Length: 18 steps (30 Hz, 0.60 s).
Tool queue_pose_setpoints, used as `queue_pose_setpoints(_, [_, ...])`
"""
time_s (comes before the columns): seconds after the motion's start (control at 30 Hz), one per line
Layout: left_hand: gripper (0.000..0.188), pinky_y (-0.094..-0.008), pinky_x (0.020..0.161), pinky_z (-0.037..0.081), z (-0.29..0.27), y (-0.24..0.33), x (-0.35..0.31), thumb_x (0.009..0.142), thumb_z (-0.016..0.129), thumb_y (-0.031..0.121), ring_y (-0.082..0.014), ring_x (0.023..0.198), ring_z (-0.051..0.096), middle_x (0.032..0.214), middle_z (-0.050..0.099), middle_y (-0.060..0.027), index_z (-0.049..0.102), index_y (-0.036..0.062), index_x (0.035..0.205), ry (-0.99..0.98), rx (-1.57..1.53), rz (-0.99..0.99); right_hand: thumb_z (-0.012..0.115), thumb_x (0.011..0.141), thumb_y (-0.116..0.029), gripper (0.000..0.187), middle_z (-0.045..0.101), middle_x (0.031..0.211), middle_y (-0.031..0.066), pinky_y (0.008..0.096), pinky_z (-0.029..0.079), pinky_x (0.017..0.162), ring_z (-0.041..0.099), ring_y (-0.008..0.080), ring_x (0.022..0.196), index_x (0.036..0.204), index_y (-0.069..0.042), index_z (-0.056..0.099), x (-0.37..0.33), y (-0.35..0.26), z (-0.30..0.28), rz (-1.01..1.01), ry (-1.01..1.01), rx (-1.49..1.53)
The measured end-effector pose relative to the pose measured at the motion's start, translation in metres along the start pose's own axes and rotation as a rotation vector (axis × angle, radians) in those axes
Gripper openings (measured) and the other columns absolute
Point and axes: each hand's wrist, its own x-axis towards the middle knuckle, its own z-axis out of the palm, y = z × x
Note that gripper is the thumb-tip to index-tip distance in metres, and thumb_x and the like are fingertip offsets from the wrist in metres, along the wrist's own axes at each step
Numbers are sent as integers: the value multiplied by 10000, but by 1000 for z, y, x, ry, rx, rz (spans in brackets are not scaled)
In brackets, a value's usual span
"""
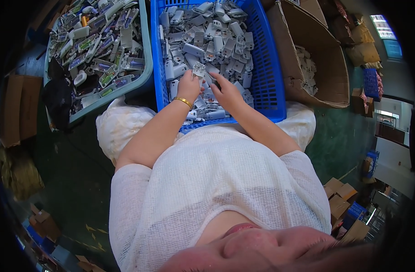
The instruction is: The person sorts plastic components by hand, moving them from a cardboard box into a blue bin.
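White-clad person (234,172), green floor (327,140) around; over blue basket (263,50), left grip (190,85) clamps pale casing (198,70), right grip (228,94) apart.

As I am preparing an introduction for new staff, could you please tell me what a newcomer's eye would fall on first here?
Probably the bright blue basket at top centre, heaped with whitish plastic casings. Over it, the left hand, with a gold bracelet at the wrist, holds a pale part, the right hand close by. A light-blue tub of jumbled parts stands left, an open cardboard box right.
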Motion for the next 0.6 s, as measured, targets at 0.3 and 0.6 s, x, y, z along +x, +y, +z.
queue_pose_setpoints(0.3, [465,-405,856,364,7,-6,-17,729,584,108,-307,959,490,1053,521,-127,450,84,1174,6,759,798,684,737,-137,384,531,713,22,219,374,448,471,77,512,1062,-26,510,15,5,-29,618,116,912])
queue_pose_setpoints(0.6, [650,-414,989,253,0,-20,-1,687,654,212,-341,1136,355,1192,425,-173,376,51,1252,92,675,688,625,773,-39,214,563,754,26,185,399,499,490,71,561,977,-28,561,39,9,-190,90,896,642])
